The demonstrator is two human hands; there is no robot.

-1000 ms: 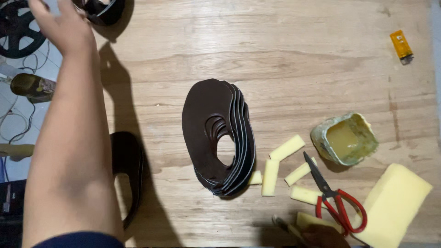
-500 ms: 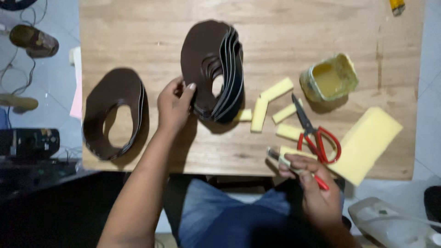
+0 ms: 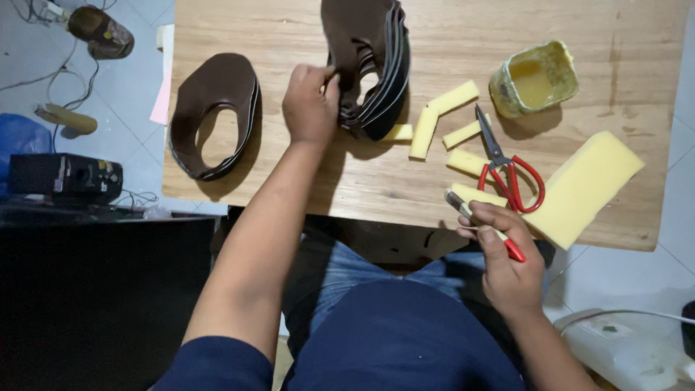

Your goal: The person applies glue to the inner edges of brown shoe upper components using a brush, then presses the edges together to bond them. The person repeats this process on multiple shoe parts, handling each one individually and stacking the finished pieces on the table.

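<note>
Stack of dark brown cut-outs (image 3: 373,69) lies at the far middle of the wooden surface (image 3: 289,181). The left hand (image 3: 310,101) closes its grip on the stack's near-left edge, apparently to separate one piece. The right hand (image 3: 503,257), closed around a red-handled brush (image 3: 483,226), waits near the yellow foam strips (image 3: 434,116).

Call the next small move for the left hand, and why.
Probably peel the pinched top piece off the stack of brown leather cutouts: the left hand grips its edge, while the right hand holds a red-handled brush ready near the glue tub.
</note>
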